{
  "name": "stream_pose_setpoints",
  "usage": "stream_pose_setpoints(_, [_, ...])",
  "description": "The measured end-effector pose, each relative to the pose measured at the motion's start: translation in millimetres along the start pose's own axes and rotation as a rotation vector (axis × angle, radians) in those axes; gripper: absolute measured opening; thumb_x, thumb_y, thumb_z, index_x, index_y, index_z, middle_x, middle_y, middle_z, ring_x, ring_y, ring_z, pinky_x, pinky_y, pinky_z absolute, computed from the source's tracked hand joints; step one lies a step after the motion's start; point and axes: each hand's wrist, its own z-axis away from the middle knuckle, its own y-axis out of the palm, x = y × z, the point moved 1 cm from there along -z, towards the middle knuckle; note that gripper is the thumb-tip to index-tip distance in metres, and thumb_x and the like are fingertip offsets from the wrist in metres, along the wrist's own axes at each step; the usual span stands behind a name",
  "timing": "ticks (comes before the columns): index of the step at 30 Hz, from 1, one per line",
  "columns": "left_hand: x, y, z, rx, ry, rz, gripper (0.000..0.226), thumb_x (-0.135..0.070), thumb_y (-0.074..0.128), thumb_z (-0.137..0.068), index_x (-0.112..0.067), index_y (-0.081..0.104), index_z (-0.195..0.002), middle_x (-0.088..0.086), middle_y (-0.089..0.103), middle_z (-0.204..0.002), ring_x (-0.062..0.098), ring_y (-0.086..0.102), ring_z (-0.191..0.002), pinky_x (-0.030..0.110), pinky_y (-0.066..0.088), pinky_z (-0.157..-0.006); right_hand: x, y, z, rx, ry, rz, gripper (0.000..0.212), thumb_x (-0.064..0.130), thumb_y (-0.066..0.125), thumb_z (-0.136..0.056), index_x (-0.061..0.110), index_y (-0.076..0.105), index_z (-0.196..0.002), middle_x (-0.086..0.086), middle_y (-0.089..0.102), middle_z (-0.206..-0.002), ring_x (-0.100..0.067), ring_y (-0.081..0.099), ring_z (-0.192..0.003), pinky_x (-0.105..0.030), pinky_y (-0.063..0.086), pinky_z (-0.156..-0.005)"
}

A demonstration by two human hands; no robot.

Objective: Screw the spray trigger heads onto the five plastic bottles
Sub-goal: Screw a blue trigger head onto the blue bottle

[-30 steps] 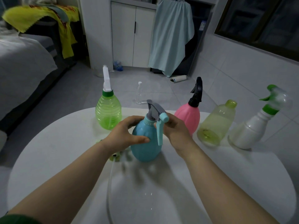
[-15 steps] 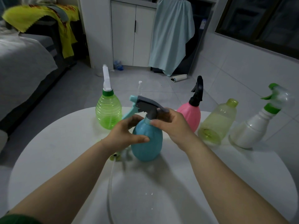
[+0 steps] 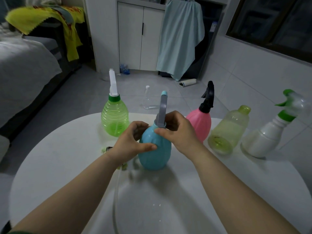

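Observation:
A blue bottle (image 3: 156, 152) stands mid-table with my left hand (image 3: 133, 142) wrapped around its left shoulder. My right hand (image 3: 179, 132) pinches the collar of the grey trigger head (image 3: 162, 110) at the bottle's neck; its nozzle points away from me. Behind stand a green bottle (image 3: 114, 119) with a white head (image 3: 112, 84), a pink bottle (image 3: 200, 124) with a black head (image 3: 208, 97), a yellowish bottle (image 3: 229, 130) with a bare open neck, and a white bottle (image 3: 268, 137) with a green-and-clear head (image 3: 292, 102).
The round white table (image 3: 50, 166) carries everything. A loose trigger head with a clear dip tube (image 3: 115, 200) lies under my left wrist, mostly hidden. A bed stands at left, a cabinet and a hanging cloth behind, and a small clear bottle (image 3: 147, 98) on the floor.
The grey trigger head has turned on the blue bottle's neck: its lever faced me, then its nozzle swung left, and now it points away. My right hand shifted round the collar; my left hand held still.

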Motion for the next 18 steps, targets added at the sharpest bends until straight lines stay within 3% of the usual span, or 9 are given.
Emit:
stream_pose_setpoints(2, [-1.0,0.2,0.8,0.0,-0.002,-0.001,0.055,0.007,0.075,-0.056,-0.027,0.047,-0.089,-0.004,0.058,-0.095,0.007,0.057,-0.091,0.009,0.051,-0.075,-2.0,0.4,-0.1,0.002,0.007,0.007,0.031,0.011,0.069,-0.071,0.034,0.048,-0.079,0.016,0.057,-0.085,0.003,0.057,-0.083,-0.011,0.047,-0.078])
stream_pose_setpoints(5, [-1.8,0.0,1.3,0.006,-0.009,0.007,0.055,0.008,0.075,-0.056,-0.026,0.048,-0.089,-0.003,0.059,-0.096,0.008,0.057,-0.091,0.012,0.051,-0.076,-1.1,-3.8,-0.8,0.205,0.062,-0.081,0.034,0.007,0.06,-0.078,0.038,0.052,-0.091,0.018,0.059,-0.098,0.004,0.057,-0.095,-0.011,0.046,-0.085])
stream_pose_setpoints(7, [-2.4,0.2,1.3,0.011,-0.014,0.009,0.055,0.008,0.075,-0.056,-0.026,0.048,-0.09,-0.003,0.059,-0.097,0.011,0.058,-0.093,0.015,0.051,-0.079,-0.1,-5.6,-1.4,0.235,0.074,-0.093,0.034,0.004,0.059,-0.079,0.036,0.055,-0.091,0.017,0.06,-0.099,0.009,0.058,-0.091,-0.008,0.046,-0.083])
stream_pose_setpoints(13, [-3.4,2.7,2.6,-0.008,-0.018,0.002,0.057,0.007,0.075,-0.057,-0.028,0.046,-0.091,0.001,0.057,-0.101,0.019,0.056,-0.1,0.031,0.048,-0.089,-5.0,5.3,5.1,-0.031,0.006,0.0,0.033,0.007,0.065,-0.074,0.036,0.06,-0.087,0.021,0.061,-0.089,0.012,0.058,-0.084,-0.005,0.044,-0.08])
stream_pose_setpoints(16, [-3.1,4.9,3.9,-0.024,-0.008,0.001,0.058,0.009,0.074,-0.057,-0.024,0.045,-0.096,0.008,0.056,-0.107,0.019,0.054,-0.102,0.027,0.047,-0.09,-8.6,14.7,10.5,-0.182,-0.014,0.075,0.031,0.01,0.065,-0.073,0.017,0.063,-0.103,0.02,0.059,-0.091,0.016,0.055,-0.081,0.001,0.039,-0.077])
stream_pose_setpoints(18, [-3.2,5.3,3.5,-0.025,-0.003,-0.009,0.059,0.009,0.073,-0.058,-0.019,0.044,-0.1,0.009,0.055,-0.109,0.019,0.054,-0.102,0.024,0.048,-0.087,-7.8,19.6,12.6,-0.26,-0.023,0.111,0.033,0.012,0.066,-0.073,0.013,0.062,-0.106,0.015,0.06,-0.094,0.008,0.056,-0.083,-0.001,0.039,-0.077])
